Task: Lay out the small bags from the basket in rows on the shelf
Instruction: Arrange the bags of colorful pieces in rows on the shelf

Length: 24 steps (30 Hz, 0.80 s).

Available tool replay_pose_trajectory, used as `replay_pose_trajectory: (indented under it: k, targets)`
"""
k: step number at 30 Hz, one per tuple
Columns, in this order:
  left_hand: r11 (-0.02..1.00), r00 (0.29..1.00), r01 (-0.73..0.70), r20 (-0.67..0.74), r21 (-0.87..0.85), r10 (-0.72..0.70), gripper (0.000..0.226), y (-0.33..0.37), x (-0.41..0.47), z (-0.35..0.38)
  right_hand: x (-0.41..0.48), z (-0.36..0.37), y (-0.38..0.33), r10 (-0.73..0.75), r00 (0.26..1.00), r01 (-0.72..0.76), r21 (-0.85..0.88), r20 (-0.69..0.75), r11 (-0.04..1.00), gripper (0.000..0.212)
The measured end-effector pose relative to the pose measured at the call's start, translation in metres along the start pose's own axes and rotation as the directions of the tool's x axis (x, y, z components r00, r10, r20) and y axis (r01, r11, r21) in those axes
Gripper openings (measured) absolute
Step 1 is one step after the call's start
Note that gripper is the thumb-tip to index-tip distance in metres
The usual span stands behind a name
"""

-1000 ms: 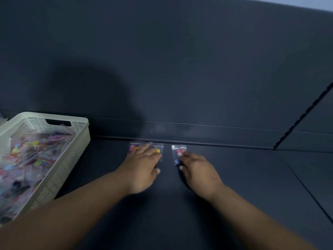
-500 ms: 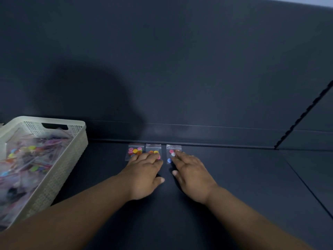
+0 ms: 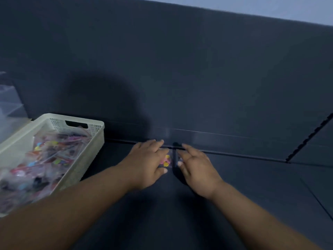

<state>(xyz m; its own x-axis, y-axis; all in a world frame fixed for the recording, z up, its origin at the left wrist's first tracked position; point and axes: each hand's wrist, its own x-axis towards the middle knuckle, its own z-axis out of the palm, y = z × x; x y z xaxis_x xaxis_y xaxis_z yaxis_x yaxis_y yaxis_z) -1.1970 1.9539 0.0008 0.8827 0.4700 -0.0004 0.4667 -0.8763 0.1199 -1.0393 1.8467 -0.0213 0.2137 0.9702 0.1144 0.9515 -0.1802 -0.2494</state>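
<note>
Both of my hands lie flat, palms down, at the back of the dark shelf (image 3: 162, 213). My left hand (image 3: 149, 161) rests with spread fingers on small clear bags. One small bag (image 3: 166, 160) with yellow and pink pieces shows at its fingertips. My right hand (image 3: 194, 168) lies just to the right, its fingers over another small bag (image 3: 178, 157) that is almost fully hidden. A narrow gap separates the two hands. The cream basket (image 3: 98, 134) stands to the left, filled with several more small bags (image 3: 50, 156).
The shelf's back panel (image 3: 198, 78) rises right behind the fingertips, with a low ledge (image 3: 225, 138) along its foot. A notched upright strip (image 3: 306, 139) runs diagonally at the right. Clear plastic (image 3: 7, 101) sits behind the basket at far left.
Both hands have slid toward the back ledge and now cover most of the bags; the leftmost bags seen before are under my left hand. The view has tilted.
</note>
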Motion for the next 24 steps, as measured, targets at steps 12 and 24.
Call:
replay_pose_trajectory:
  k: [12, 24]
  targets:
    - [0.923, 0.903, 0.381, -0.192, -0.056, -0.385, 0.060, -0.113, -0.090, -0.072, 0.068, -0.021, -0.130, -0.297, 0.953, 0.302, 0.077, -0.066, 0.950, 0.046]
    - [0.759, 0.779, 0.606, -0.017, -0.238, -0.627, 0.050, -0.182, -0.187, -0.057, 0.124, 0.015, -0.253, -0.463, 0.847, 0.457, 0.087, 0.261, 0.885, 0.047]
